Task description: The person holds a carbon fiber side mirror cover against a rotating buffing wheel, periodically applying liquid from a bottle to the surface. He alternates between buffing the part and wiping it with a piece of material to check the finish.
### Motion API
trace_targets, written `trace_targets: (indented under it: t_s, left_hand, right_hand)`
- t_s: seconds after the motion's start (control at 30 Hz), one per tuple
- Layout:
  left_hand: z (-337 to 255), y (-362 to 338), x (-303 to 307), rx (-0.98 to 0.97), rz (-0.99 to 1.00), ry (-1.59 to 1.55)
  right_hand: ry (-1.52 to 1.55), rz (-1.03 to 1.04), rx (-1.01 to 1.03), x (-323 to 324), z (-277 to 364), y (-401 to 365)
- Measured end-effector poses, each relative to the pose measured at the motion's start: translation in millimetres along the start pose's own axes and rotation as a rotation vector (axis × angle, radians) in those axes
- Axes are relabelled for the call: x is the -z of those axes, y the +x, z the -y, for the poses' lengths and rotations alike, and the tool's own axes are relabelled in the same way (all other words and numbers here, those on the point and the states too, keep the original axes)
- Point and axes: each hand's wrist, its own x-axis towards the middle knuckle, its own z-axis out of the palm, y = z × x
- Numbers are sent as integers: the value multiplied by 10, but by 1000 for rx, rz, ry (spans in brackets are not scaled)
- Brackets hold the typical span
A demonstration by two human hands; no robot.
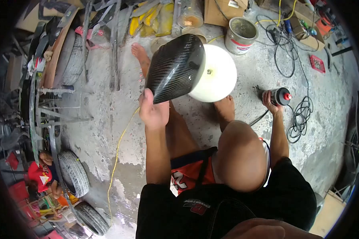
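Observation:
My left hand (154,110) is closed on the lower edge of a glossy black carbon-fibre shell (175,65), thumb over its near side. The shell is tilted, with a dark woven pattern. Just right of it, partly covered, is a white round disc (217,77) with a small metal fitting in its middle; what supports the disc is hidden. Out to the right, my right hand (271,104) is wrapped around a black bottle (281,96) with a red cap, tipped sideways above the floor.
A paint can (241,36) and a cardboard box (223,12) stand ahead. Black cable (301,123) coils lie right, near a red tray (317,63). A yellow cord (117,153) crosses the floor. Tyres (73,173) and a metal rack line the left, where another person (44,173) sits.

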Motion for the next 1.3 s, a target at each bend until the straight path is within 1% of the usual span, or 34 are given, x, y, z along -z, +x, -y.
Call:
trace_targets:
  t_s: [0.03, 0.07, 0.1, 0.13, 0.17, 0.2, 0.23, 0.3, 0.37, 0.4, 0.43, 0.5, 0.57, 0.63, 0.67, 0.7, 0.73, 0.77, 0.8, 0.83, 0.87, 0.9, 0.93, 0.97, 1.0, 1.03, 1.07, 1.1, 1.13, 1.17, 1.2, 1.23, 1.3]
  left_hand:
    - [57, 33, -47, 18, 2, 3]
    - [110, 56, -85, -10, 46, 172]
    - [158, 66, -106, -36, 93, 342]
    - [175, 85, -159, 50, 132, 538]
    - [95, 75, -204, 485, 120, 918]
    - [184, 119, -257, 502, 129, 917]
    - [341, 195, -332, 250, 341, 1151]
    - [710, 352, -482, -324, 765, 1548]
    - [1175, 416, -363, -415, 923, 1715]
    - [1392, 458, -292, -513, 967, 1832]
    - [1589, 507, -214, -657, 965, 1845]
    - [1890, 560, -73, -685, 993, 1873]
    - [1999, 476, -19, -684, 1005, 1899]
    - [2054, 371, 45, -688, 1022, 1929]
    - [2054, 272, 89, -642, 1039, 1897]
    - [2022, 161, 118, -594, 1056, 1866]
    - [1953, 70, 112, -647, 1067, 1836]
    - [1859, -14, 123, -647, 1069, 1839]
    - [1731, -73, 127, -578, 1076, 1656]
    - [1576, -128, 121, -509, 1080, 1473]
    - [1329, -170, 62, -377, 1049, 1391]
    - [1072, -210, 84, -367, 964, 1352]
    - [654, -263, -185, 162, 551, 1175]
    - [429, -400, 46, 296, 256, 1086]
    - [286, -304, -50, 158, 129, 640]
    - [149, -176, -148, 9, 13, 194]
    - [-6, -88, -71, -1, 88, 26]
    - [-155, -19, 21, -9, 167, -145]
    - [-244, 40, 95, -34, 177, -116]
    - [-278, 91, 161, 23, 223, -282]
    - [-285, 123, 205, 91, 270, -456]
    - [-266, 138, 225, 89, 284, -455]
    - [-168, 172, 222, 100, 211, -457]
  right_hand:
    - [91, 3, 21, -8, 61, 36]
    - [79, -1, -27, -28, 127, 46]
    - [-10, 15, 21, -50, 150, 59]
    - [-9, 27, 29, -57, 203, 105]
    - [-10, 38, 40, -60, 258, 139]
    - [-29, 47, 66, -52, 294, 154]
    - [-7, 25, 73, -69, 306, 143]
    - [-56, 43, 110, -63, 277, 146]
    - [-57, 37, 115, -75, 209, 112]
    - [-66, 32, 115, -52, 184, 100]
    - [-65, 26, 116, -13, 185, 111]
    - [-227, 129, 137, 17, 224, 131]
    - [-268, 133, 159, 63, 233, 111]
    - [-418, 196, 199, 135, 345, 164]
    - [-368, 163, 153, 154, 413, 162]
    - [-363, 163, 153, 194, 406, 137]
    - [-290, 133, 184, 227, 381, 100]
    - [-217, 102, 214, 276, 348, 70]
    - [-264, 85, 293, 330, 323, 53]
    - [-260, 88, 289, 389, 282, 17]
    - [-310, 48, 354, 468, 217, -29]
    - [-354, 7, 414, 586, 148, -43]
    - [-394, -1, 376, 710, 168, -63]
    - [-478, -32, 397, 851, 156, -103]
    - [-574, -128, 495, 957, 50, -153]
    - [-612, -181, 491, 1003, -68, -190]
    - [-697, -236, 521, 1025, -316, -242]
    - [-837, -222, 484, 1065, -425, -268]
    - [-1003, -191, 469, 1052, -574, -274]
    - [-1166, -155, 466, 987, -698, -301]
    - [-1166, -138, 457, 882, -893, -352]
    - [-1335, -33, 545, 770, -1180, -431]
    - [-1611, 147, 747, 514, -1744, -629]
